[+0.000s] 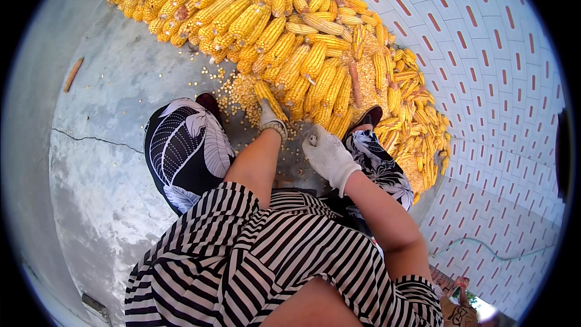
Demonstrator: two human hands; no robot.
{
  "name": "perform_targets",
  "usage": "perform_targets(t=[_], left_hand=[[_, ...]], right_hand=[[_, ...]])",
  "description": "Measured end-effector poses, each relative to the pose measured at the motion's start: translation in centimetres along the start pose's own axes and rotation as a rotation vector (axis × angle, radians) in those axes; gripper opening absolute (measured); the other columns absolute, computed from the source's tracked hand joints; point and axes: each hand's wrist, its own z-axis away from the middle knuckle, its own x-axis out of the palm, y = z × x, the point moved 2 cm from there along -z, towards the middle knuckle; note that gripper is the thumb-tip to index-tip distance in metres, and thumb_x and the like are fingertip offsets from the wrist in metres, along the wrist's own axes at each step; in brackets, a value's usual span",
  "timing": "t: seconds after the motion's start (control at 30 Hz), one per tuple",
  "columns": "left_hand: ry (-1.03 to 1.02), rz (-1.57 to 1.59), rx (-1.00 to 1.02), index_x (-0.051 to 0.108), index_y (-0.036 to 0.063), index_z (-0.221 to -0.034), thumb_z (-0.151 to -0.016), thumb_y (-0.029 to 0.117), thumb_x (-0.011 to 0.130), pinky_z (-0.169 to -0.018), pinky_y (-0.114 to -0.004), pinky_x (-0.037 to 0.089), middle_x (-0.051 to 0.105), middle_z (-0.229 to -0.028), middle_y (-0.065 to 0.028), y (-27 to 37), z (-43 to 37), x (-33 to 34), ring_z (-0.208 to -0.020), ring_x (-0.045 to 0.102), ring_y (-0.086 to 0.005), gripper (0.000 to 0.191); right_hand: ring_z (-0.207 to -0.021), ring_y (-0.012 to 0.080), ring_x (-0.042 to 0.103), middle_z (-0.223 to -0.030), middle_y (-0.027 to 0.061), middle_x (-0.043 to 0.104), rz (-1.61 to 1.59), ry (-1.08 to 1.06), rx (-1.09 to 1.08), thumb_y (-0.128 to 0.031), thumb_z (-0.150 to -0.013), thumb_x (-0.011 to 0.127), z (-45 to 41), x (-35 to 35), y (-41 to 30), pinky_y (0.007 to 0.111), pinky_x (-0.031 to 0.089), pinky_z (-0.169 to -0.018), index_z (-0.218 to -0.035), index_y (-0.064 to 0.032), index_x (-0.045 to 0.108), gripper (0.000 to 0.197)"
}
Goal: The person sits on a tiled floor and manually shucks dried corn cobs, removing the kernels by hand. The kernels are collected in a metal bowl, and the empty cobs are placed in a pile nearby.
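Note:
My left hand (271, 120), in a pale glove, grips one end of a yellow corn cob (268, 96) at the near edge of the heap. To its right my right hand (327, 151), in a white glove, is closed in a fist; a small part of something narrow seems to poke out by the thumb, too unclear to name. Loose corn kernels (238, 95) lie on the floor beyond my left hand. Stacked yellow ears of corn (290, 66) rise just past both hands. A bare reddish cob (354, 82) lies among the ears and kernels.
The corn heap curves from the upper left to the right along a tiled wall (481, 68). A bare cob (73, 75) lies apart on the concrete floor (104, 168). My knees and shoes flank my hands. Another person (459, 311) shows at the lower right.

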Motion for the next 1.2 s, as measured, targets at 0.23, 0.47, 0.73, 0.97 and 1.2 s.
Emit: perform_targets(t=[0.23, 0.47, 0.73, 0.97, 1.2], left_hand=[[0.193, -0.059, -0.084, 0.030, 0.0012, -0.150, -0.078, 0.080, 0.048, -0.115, -0.040, 0.025, 0.031, -0.155, -0.0182, 0.3, 4.8, 2.6, -0.141, 0.034, -0.0313, 0.108], [0.163, 0.015, -0.136, 0.041, 0.0088, -0.147, -0.076, 0.082, 0.050, -0.111, -0.039, 0.032, 0.046, -0.147, -0.0109, -0.4, 2.2, 1.4, -0.132, 0.046, -0.0254, 0.103], [0.218, -0.134, -0.077, 0.025, 0.0071, -0.153, -0.078, 0.081, 0.048, -0.116, -0.039, 0.023, 0.028, -0.157, -0.0129, -0.9, -0.2, 0.6, -0.142, 0.030, -0.0294, 0.107], [0.204, -0.083, -0.016, 0.035, 0.0023, -0.147, -0.080, 0.080, 0.047, -0.111, -0.042, 0.030, 0.040, -0.147, -0.0167, -2.0, -1.1, 0.2, -0.131, 0.041, -0.0316, 0.103], [0.295, -0.113, -0.035, 0.038, 0.0050, -0.148, -0.080, 0.077, 0.051, -0.113, -0.039, 0.028, 0.039, -0.151, -0.0122, -1.4, 0.0, 0.4, -0.135, 0.040, -0.0286, 0.099]], right_hand=[[-0.092, 0.0422, 0.064, -0.095, 0.0245, 0.067, -0.040, 0.057, 0.174, -0.024, -0.094, 0.051, 1.0, 1.9, -0.6, 0.049, 0.050, -0.082, -0.109, -0.0038, 0.054, 0.025], [-0.085, 0.0403, 0.067, -0.093, 0.0209, 0.068, -0.033, 0.077, 0.161, -0.028, -0.092, 0.054, 1.1, 2.6, -0.7, 0.048, 0.053, -0.078, -0.110, -0.0065, 0.050, 0.028], [-0.082, 0.0362, 0.063, -0.087, 0.0183, 0.063, -0.534, 0.222, 0.338, -0.025, -0.088, 0.057, -0.3, 3.6, 3.1, 0.042, 0.051, -0.075, -0.103, -0.0045, 0.059, 0.025], [-0.081, 0.0362, 0.064, -0.084, 0.0199, 0.066, -0.414, 0.238, 0.303, -0.022, -0.087, 0.057, -0.4, 4.4, 3.1, 0.045, 0.051, -0.076, -0.093, -0.0028, 0.056, 0.020], [-0.076, 0.0369, 0.062, -0.081, 0.0187, 0.064, 0.301, 0.253, -0.139, -0.019, -0.088, 0.056, -2.6, 5.3, 5.5, 0.041, 0.051, -0.070, -0.088, -0.0048, 0.058, 0.015]])
